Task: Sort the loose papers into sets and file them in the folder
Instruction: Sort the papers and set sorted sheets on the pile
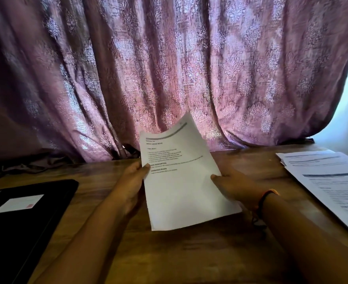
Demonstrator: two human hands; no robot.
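You held one sheet [181, 177] above the table [189, 253], at the centre of the view; it was tilted, with its top corner leaning to the right; the printed side faced you, but the text was too blurred to read.

Your left hand [132, 185] pinched the left edge of the sheet; the thumb lay on the printed side and the fingers were hidden behind the paper. Your right hand [236, 187] pinched the right edge in the same way, thumb on the front; a dark band [265, 199] circled that wrist.

The folder [25, 222] lay closed and flat on the table to your left, well apart from the sheet; it was black and bore a white label [18, 202] on its cover. A loose stack [328, 181] of printed papers lay fanned on the table to your right, near the edge of the view; no hand touched it.

A patterned pink curtain [169, 68] hung behind the table and reached down to its far edge.
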